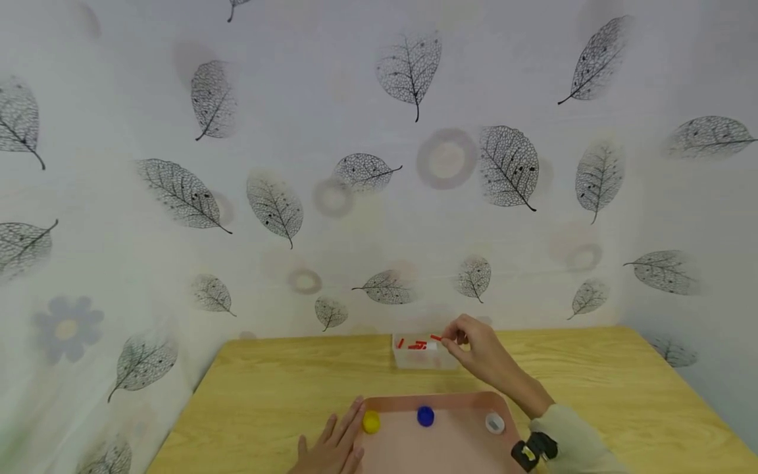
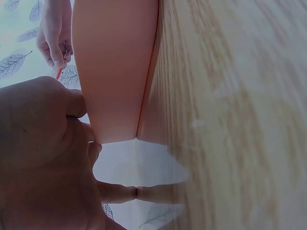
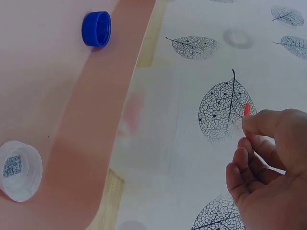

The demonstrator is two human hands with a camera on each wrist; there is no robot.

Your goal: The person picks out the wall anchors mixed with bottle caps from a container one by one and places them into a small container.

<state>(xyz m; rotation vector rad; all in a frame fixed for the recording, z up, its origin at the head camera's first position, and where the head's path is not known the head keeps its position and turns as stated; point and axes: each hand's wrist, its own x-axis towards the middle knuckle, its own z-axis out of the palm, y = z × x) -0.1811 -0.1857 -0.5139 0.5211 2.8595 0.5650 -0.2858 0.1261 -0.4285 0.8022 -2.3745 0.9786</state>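
My right hand (image 1: pixel 476 345) pinches a small red stick (image 3: pixel 247 109) between thumb and index finger, over the right end of a translucent white box (image 1: pixel 425 359). Several more red sticks (image 1: pixel 417 345) lie inside that box. At the near side, my left hand (image 1: pixel 334 444) rests at the left rim of a pink tray (image 1: pixel 438 403), its fingers extended. In the left wrist view, the fingers of that left hand (image 2: pixel 48 158) meet the tray wall (image 2: pixel 115 72).
Along the far side of the tray stand a yellow cap (image 1: pixel 371 422), a blue cap (image 1: pixel 425 416) and a white cap (image 1: pixel 495 423) with a printed code inside. The wooden table (image 1: pixel 284 375) ends at a leaf-patterned wall covering (image 1: pixel 355 230).
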